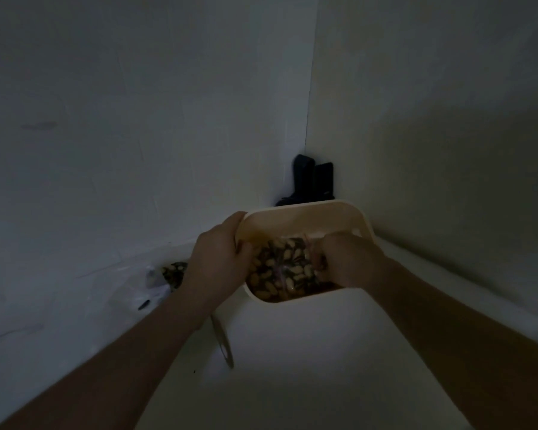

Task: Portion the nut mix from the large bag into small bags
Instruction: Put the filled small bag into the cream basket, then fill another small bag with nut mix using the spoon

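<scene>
While hands grip small bag [284, 268] of nuts — inside tub [305, 214].

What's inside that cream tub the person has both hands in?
Inside the cream tub lies a clear small bag of mixed nuts, gripped by the left hand and right hand. The bag and hands cover the tub's floor.

Very dim, bluish-grey view, brightest patch on the cream tub [305, 215], forearms sunk in shadow, soft grainy detail throughout, wide-angle bowing at the edges, light source perhaps overhead
</scene>
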Tool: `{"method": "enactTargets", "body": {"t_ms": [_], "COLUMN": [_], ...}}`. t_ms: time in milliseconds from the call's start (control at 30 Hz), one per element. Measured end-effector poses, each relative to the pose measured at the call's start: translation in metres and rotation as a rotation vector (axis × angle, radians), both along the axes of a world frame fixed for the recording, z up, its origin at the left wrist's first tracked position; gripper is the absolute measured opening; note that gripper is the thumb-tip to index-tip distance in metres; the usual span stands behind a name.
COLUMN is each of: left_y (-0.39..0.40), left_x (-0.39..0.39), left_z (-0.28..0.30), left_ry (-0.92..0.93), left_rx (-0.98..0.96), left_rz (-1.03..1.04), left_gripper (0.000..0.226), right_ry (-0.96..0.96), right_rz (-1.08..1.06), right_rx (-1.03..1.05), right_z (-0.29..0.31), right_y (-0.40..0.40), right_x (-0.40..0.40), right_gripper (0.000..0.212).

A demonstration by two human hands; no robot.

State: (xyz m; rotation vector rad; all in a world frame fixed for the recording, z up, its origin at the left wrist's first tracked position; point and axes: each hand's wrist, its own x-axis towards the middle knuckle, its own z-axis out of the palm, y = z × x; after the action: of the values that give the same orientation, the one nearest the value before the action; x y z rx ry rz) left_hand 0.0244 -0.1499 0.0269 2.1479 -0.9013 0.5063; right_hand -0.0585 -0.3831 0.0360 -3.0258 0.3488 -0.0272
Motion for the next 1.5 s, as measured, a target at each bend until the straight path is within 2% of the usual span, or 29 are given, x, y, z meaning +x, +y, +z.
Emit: {"method": "enactTargets", "body": {"t_ms": [100, 267, 433, 500, 567, 667, 733, 800, 867, 933, 1033, 1167, 1200, 1400, 1500], "left_y": [0.001, 0.0, -0.006, -0.005, 0.001, 0.024, 0.054, 0.092, 0.136, 0.182, 0.249, 0.304, 0.31, 0.316, 0.302], "left_x": [-0.002, -0.004, -0.006, -0.004, -0.004, -0.013, -0.015, -0.01, 0.001, 0.013, 0.032, 0.047, 0.05, 0.059, 0.057], "left_z": [0.0, -0.002, -0.013, -0.02, -0.023, -0.023, -0.021, -0.02, -0.023, -0.031, -0.047, -0.065, -0.069, -0.071, -0.035], "left_ry": [0.011, 0.04, 0.2, 0.202, 0.271, 0.374, 0.298, 0.14, 0.06, 0.02, 0.023, 0.115, 0.114, 0.096, -0.071], "left_rx": [0.005, -0.009, -0.102, -0.093, -0.111, -0.158, -0.087, 0.034, 0.097, 0.15, 0.275, 0.653, 0.699, 0.601, 0.312], "left_rz": [-0.027, -0.014, -0.019, -0.035, -0.054, -0.104, -0.081, -0.036, 0.028, 0.168, 0.414, 0.64, 0.671, 0.661, 0.661], "left_gripper": [0.032, 0.037, 0.06, 0.056, 0.053, 0.04, 0.037, 0.029, 0.022, 0.021, 0.025, 0.037, 0.036, 0.022, 0.013], "right_ry": [-0.014, 0.015, -0.238, -0.31, -0.406, -0.508, -0.553, -0.649, -0.771, -0.838, -0.798, -0.782, -0.781, -0.791, -0.838], "right_rz": [-0.069, -0.052, 0.145, 0.239, 0.285, 0.228, 0.188, 0.2, 0.279, 0.408, 0.471, 0.466, 0.469, 0.47, 0.414], "right_rx": [0.051, 0.155, 0.478, 0.433, 0.268, 0.136, 0.149, 0.122, 0.075, 0.09, 0.198, 0.269, 0.289, 0.373, 0.484], "right_z": [-0.009, -0.008, 0.008, 0.009, 0.005, -0.007, -0.014, -0.019, -0.025, -0.036, -0.057, -0.072, -0.072, -0.063, -0.057], "right_y": [-0.005, -0.002, 0.042, 0.07, 0.088, 0.097, 0.1, 0.106, 0.124, 0.149, 0.183, 0.222, 0.231, 0.252, 0.25], "right_x": [0.003, 0.002, -0.015, -0.017, -0.014, -0.003, 0.003, 0.008, 0.01, 0.014, 0.031, 0.052, 0.056, 0.075, 0.079], "right_gripper": [0.007, 0.02, 0.015, 0.018, 0.029, 0.039, 0.042, 0.034, 0.019, 0.014, 0.012, 0.014, 0.016, 0.013, 0.014]}}
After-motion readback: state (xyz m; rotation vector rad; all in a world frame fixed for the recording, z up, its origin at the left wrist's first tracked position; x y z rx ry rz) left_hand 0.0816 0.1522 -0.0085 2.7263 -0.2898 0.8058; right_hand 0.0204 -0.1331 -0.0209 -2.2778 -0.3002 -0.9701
